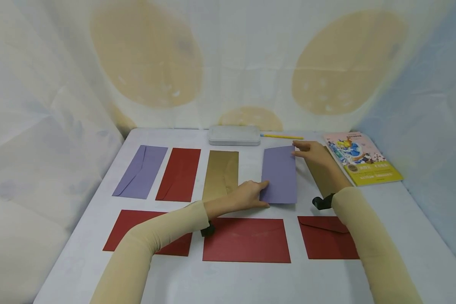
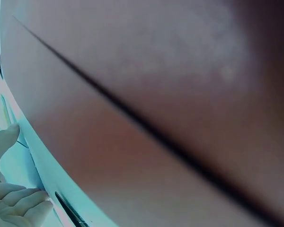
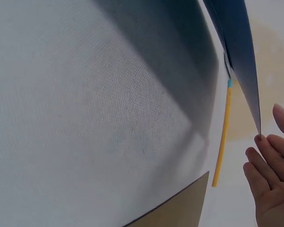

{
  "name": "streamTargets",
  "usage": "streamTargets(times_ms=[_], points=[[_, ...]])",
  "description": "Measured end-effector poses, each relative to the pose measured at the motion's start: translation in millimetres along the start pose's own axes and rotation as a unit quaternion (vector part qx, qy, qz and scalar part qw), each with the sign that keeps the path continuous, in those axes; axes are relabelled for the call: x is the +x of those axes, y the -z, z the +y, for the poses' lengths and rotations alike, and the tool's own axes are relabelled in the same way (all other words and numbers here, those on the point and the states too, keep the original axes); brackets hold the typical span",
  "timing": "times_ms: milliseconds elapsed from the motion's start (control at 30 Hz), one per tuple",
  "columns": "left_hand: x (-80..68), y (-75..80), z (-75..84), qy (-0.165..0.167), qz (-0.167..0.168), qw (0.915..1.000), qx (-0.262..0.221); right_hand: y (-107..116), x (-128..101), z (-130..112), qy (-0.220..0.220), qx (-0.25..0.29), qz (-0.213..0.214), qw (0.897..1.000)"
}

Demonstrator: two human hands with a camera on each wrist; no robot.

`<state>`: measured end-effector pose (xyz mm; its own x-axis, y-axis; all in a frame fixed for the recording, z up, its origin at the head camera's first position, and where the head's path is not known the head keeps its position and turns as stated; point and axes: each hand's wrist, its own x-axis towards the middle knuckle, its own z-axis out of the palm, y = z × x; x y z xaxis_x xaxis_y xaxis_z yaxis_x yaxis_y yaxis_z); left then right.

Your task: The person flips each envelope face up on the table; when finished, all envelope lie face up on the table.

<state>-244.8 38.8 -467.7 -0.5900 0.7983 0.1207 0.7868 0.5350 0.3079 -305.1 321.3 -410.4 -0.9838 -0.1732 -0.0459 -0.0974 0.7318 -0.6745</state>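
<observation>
Scanning from the left of the head view: a purple envelope [image 1: 140, 171] lies flap-up near the left edge of the tabletop [image 1: 228, 283], then a red envelope [image 1: 179, 174] and a gold envelope [image 1: 221, 174], each apart from its neighbour by a bare strip. In the near row lie 3 red envelopes; the left one [image 1: 126, 228] is partly covered by the left forearm, the middle one [image 1: 246, 239] is fully in view, the right one [image 1: 324, 236] is crossed by the right forearm.

Left hand [image 1: 249, 195]: fingers pinch the lower left corner of the purple envelope in hand [image 1: 279, 174], thumb on top. Right hand [image 1: 312, 153]: fingers rest straight against its upper right edge. This envelope sits in the far row, right of the gold one, its near edge just short of the middle red envelope.

A second gold envelope [image 1: 323, 175] lies under the right hand and wrist, mostly hidden. Behind: a grey tin case [image 1: 234, 135] and a yellow pencil [image 1: 283, 136], both near the back edge. A picture book [image 1: 361, 158] lies at the far right, close to the right edge.

Open room: the wide bare front strip.

Left wrist view: blurred, reddish surface fills it; only the left hand's fingers [image 2: 19, 201] show, loosely curled. Right wrist view: envelope edge raised just off the tabletop at the right hand's fingers [image 3: 270, 175].
</observation>
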Motion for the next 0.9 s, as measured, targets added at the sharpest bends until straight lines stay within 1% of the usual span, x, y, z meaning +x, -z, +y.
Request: streamTargets(times_ms=[167, 267, 367, 433, 533, 667, 767, 900], points=[[-0.7, 2.2, 0.9, 0.022, 0.002, 0.9995, -0.022, 2, -8, -3, -0.002, 0.017, 0.006, 1.000], [-1.8, 1.9, -2.0, 0.029, 0.015, 0.9976, -0.061, 3, -12, -5, -0.009, 0.038, 0.008, 0.999], [-2.9, 0.3, -7.1, 0.025, 0.021, 0.9939, -0.105, 4, -18, -7, -0.018, 0.042, 0.015, 0.999], [-3.3, -0.1, -9.8, 0.022, 0.018, 0.9911, -0.130, 5, -22, -8, -0.020, 0.036, 0.022, 0.999], [-3.8, 0.3, -11.6, 0.015, 0.010, 0.9890, -0.147, 5, -25, -7, -0.016, 0.033, 0.032, 0.999], [-3.9, 1.1, -12.2, -0.001, -0.001, 0.9875, -0.158, 6, -28, -6, 0.001, 0.072, 0.040, 0.997], [-4.1, 2.9, -11.0, -0.011, -0.014, 0.9844, -0.175, 7, -31, -6, 0.015, 0.096, 0.045, 0.994], [-5.3, 4.0, -9.0, -0.022, -0.026, 0.9798, -0.197, 8, -35, -10, 0.024, 0.105, 0.051, 0.993]])
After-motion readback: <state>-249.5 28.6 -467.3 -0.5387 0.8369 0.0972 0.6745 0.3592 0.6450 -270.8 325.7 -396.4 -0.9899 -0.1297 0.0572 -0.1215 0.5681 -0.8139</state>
